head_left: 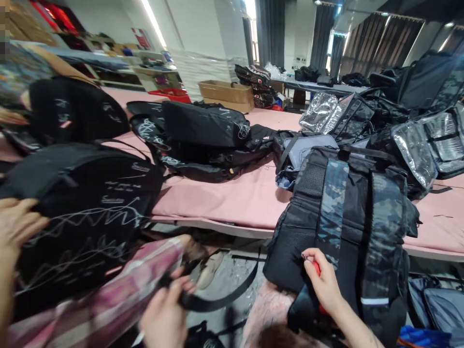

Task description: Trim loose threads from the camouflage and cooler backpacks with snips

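My left hand [165,311], slightly blurred, is closed around a black webbing strap [221,303] that curves up to the right towards the table edge. My right hand [322,278] is closed on a small red-handled tool [316,268], mostly hidden in the palm; its fingertips pinch together over the lower part of a backpack. That black backpack [351,217] leans on the table edge with its back panel up. Its two blue-grey camouflage shoulder straps [384,232] face me, the right one with a pale strip near its bottom.
A co-worker's hand [21,222] rests on a black backpack with white scribbles [105,193] at left. More black bags [203,125] lie along the pink table [217,200]. Bags with clear pockets [413,150] are heaped at right. A cardboard box [226,95] stands behind.
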Tool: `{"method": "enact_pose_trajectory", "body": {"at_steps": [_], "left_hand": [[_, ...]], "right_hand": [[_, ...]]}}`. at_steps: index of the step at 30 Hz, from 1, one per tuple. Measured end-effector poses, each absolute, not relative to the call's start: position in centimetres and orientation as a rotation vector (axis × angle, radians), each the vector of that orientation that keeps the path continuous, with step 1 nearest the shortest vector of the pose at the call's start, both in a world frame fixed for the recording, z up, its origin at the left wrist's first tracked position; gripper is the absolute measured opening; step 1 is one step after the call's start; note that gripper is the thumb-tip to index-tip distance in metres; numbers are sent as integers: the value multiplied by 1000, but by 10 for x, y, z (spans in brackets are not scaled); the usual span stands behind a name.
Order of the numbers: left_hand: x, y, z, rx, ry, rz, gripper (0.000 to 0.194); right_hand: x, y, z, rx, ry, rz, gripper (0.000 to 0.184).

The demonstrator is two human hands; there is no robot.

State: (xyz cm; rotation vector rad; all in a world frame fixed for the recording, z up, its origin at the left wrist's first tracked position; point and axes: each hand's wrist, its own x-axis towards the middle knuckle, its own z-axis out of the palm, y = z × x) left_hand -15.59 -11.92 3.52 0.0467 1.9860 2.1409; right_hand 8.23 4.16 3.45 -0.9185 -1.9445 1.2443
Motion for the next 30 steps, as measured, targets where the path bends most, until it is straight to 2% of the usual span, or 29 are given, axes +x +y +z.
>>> {"method": "enact_pose_trajectory", "body": {"at_steps": [2,6,9,14,16,19,20,22,25,30], "left_hand": [[-124,-95,30,246,2011,2000,27],[-52,-61,38,1348,2145,1586,37],[-21,-55,45,1612,1975,1503,42],[-20,-56,51,1214,1836,1397,31],[-24,-56,52,962,1830,1381,32],[-25,-55,51,599,1800,1419,41],[-24,-54,51,499,1788,1445,43],[-23,-54,51,374,1779,1481,47],[-22,-54,57,430,1837,1472,47],[-18,-56,68,695,1932,1426,36]], "right_hand": [[81,33,42,-884,-1817,1422,20],[82,23,61,-883,-1678,1662,22],[90,27,73,-913,-1576,1727,27],[101,33,76,-961,-1570,1711,31],[100,32,72,-983,-1628,1671,29],[102,28,70,-1037,-1717,1515,7],[103,26,70,-1045,-1748,1417,6],[109,24,74,-1020,-1831,1196,18],[119,23,79,-886,-1986,974,18],[124,24,79,-772,-2116,800,17]]}}
